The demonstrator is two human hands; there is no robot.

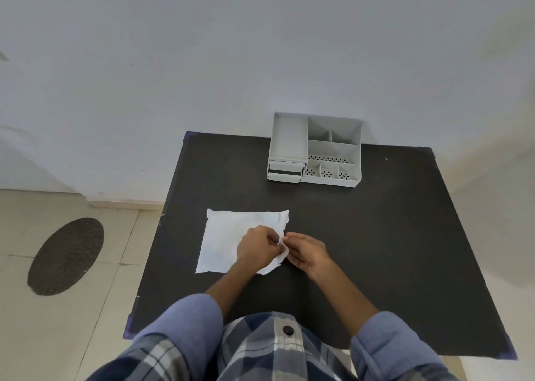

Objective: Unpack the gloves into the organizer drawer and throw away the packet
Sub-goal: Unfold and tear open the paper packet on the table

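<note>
While the white packet (223,241) lies flat on the black desk (376,250), both hands meet at its right edge — left hand (257,249) resting on the packet w/ fingers pinched on the torn, ragged edge, right hand (308,252) just beside it, fingertips closed on the same paper strip. Gloves not visible; packet looks mostly sealed. Grey organizer (315,149) sits well apart at the desk's far edge against the wall, its drawers (286,172) at front left — lower one looks slightly out.
</note>
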